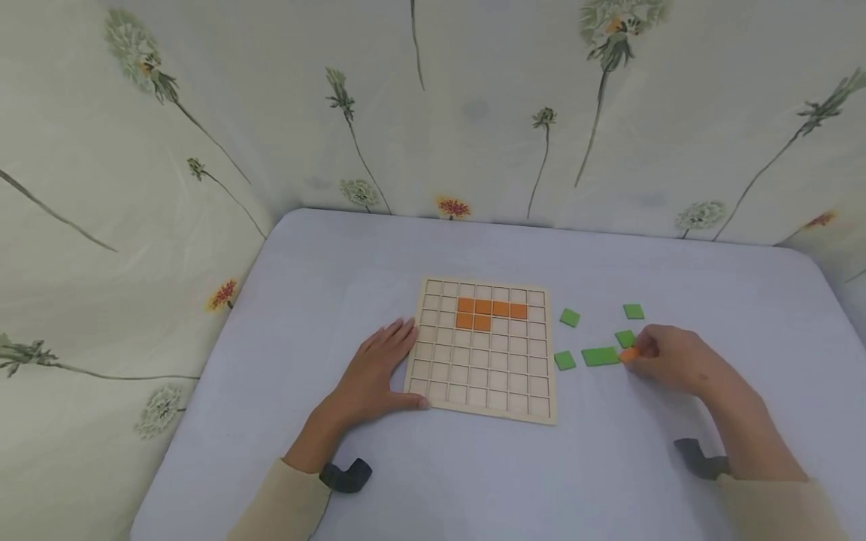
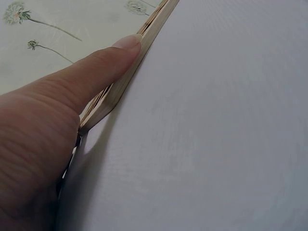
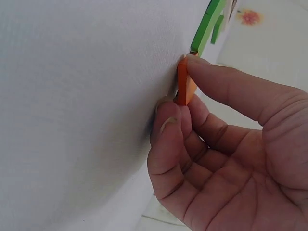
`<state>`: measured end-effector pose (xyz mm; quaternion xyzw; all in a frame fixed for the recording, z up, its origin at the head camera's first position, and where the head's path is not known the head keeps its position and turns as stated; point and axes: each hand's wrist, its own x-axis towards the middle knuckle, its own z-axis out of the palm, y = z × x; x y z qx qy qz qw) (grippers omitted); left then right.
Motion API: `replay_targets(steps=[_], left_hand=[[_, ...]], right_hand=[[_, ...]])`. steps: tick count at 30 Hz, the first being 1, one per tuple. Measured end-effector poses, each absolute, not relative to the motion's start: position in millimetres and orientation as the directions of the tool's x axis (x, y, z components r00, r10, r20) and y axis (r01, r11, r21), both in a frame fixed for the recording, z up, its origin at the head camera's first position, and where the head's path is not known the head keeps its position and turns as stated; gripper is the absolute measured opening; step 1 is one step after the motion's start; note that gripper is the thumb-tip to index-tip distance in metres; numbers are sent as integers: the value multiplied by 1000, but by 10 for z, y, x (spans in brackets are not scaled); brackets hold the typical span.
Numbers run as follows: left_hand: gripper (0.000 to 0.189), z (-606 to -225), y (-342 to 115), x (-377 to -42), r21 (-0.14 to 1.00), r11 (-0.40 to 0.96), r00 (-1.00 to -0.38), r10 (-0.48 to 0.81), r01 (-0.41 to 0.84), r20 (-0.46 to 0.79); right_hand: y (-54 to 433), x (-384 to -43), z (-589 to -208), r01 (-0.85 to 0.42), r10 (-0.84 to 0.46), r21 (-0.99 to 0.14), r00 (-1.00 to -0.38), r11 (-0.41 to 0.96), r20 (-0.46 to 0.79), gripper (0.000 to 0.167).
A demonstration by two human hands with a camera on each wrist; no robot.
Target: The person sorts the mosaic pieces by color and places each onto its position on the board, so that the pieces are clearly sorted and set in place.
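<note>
A square wooden grid board (image 1: 480, 349) lies flat on the table, with several orange square tiles (image 1: 482, 306) in two rows of its upper cells. My left hand (image 1: 379, 372) rests at the board's left side, fingers extended; in the left wrist view the thumb (image 2: 103, 67) touches the board's edge (image 2: 130, 72). At the right, my right hand (image 1: 676, 361) pinches an orange tile (image 1: 629, 355) between thumb and fingers. In the right wrist view this orange tile (image 3: 185, 82) is tilted up on edge, close to a green tile (image 3: 204, 29).
Several green square tiles (image 1: 570, 317) lie scattered between the board and my right hand, two of them side by side (image 1: 600, 357). A white cloth covers the table (image 1: 325, 285). Flower-patterned fabric (image 1: 473, 113) hangs behind and at the left.
</note>
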<state>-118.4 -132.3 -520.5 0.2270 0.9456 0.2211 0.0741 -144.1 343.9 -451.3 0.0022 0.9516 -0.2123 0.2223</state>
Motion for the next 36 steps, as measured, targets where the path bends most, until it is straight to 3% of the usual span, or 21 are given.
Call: replay_targets(steps=[14,23,36], left_hand=[[119,-5211,-1324,-1190,447,802,-884,465,397,-48],[119,-5181,-1320,-1181,452,798,-884,466,398,-45],[119,-5215,-1324,-1193,446,797,-884,467,406,-30]], right_hand=[[3393,-1529,-4394,-45,-186,-450,-944,892,-273,11],[2794,-1783,-4224,-116,-254,-526,-947,843,-199,10],[2052,-2081,-4464,-197,-366,-575,-910,794,-193,5]])
